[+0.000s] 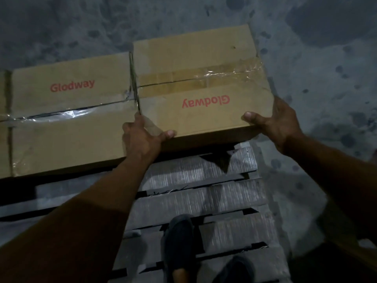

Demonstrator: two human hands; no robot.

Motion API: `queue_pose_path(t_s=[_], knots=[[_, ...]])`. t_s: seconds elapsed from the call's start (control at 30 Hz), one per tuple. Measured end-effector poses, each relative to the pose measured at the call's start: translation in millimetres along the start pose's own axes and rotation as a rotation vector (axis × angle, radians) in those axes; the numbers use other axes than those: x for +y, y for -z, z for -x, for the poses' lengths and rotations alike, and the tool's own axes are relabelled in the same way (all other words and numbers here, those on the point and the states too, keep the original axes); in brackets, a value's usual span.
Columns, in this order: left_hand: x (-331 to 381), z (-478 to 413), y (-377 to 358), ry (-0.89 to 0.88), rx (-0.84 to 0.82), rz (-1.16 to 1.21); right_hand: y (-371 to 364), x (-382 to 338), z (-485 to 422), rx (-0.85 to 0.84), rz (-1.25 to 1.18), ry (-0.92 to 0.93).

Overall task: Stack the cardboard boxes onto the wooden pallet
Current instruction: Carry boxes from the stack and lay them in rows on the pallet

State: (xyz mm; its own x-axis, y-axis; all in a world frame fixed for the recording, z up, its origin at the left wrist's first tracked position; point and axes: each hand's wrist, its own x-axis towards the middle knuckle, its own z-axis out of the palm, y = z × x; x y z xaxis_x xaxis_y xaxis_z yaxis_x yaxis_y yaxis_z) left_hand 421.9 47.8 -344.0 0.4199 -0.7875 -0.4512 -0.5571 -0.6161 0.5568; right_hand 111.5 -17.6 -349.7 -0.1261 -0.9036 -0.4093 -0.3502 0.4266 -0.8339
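Observation:
A taped cardboard box (pixel 195 64) with upside-down red "Glodway" print sits at the far right end of the wooden pallet (pixel 204 199). My left hand (pixel 142 137) grips its near-left corner, thumb on top. My right hand (pixel 273 121) grips its near-right corner, thumb on the lid and fingers down the side. A second Glodway box (pixel 67 119) lies directly to its left on the pallet, the two touching along one edge. Part of a third box (pixel 3 123) shows at the left edge.
Grey pallet slats with dark gaps run toward me. My two dark shoes (pixel 179 248) stand on the slats. Stained concrete floor (pixel 326 78) surrounds the pallet to the right and beyond the boxes. The lighting is dim.

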Motion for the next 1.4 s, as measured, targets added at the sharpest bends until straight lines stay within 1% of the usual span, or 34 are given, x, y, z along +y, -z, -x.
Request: queue_pose_path(t_s=[0.37,0.57,0.67,0.77,0.87,1.0,1.07,1.13,1.2,1.27,1.4], knots=[[-1.5,2.7,-16.9,0.013,0.042,-0.12,-11.0,7.9,-5.8,-0.005,0.051,-0.054],[3.9,7.7,-15.8,0.03,0.015,-0.249,-11.7,12.0,-2.1,0.004,0.181,-0.083],[9.1,11.5,-11.1,-0.008,0.004,-0.3,-12.8,4.5,-3.5,-0.028,0.272,-0.098],[13.5,27.2,-9.0,-0.098,0.044,-0.304,-14.8,2.6,7.4,0.025,0.32,-0.137],[21.4,51.5,-7.0,-0.201,0.026,-0.257,-14.9,4.4,38.7,0.114,0.393,-0.104],[48.8,85.4,-1.0,-0.42,-0.027,-0.327,3.5,6.4,94.7,0.212,0.414,-0.085],[75.1,101.7,1.6,-0.54,-0.072,-0.353,26.4,4.5,122.4,0.309,0.388,-0.106],[110.6,122.4,-3.7,-0.658,-0.131,-0.362,61.9,2.6,155.6,0.427,0.371,-0.171],[134.4,137.0,-3.6,-0.729,-0.172,-0.362,82.2,-1.3,177.3,0.47,0.37,-0.187],[160.0,171.2,-11.5,-0.874,-0.259,-0.372,116.6,-0.8,219.3,0.611,0.359,-0.239],[189.5,251.0,-17.0,-1.083,-0.404,-0.411,171.4,0.4,320.8,0.868,0.31,-0.347]])
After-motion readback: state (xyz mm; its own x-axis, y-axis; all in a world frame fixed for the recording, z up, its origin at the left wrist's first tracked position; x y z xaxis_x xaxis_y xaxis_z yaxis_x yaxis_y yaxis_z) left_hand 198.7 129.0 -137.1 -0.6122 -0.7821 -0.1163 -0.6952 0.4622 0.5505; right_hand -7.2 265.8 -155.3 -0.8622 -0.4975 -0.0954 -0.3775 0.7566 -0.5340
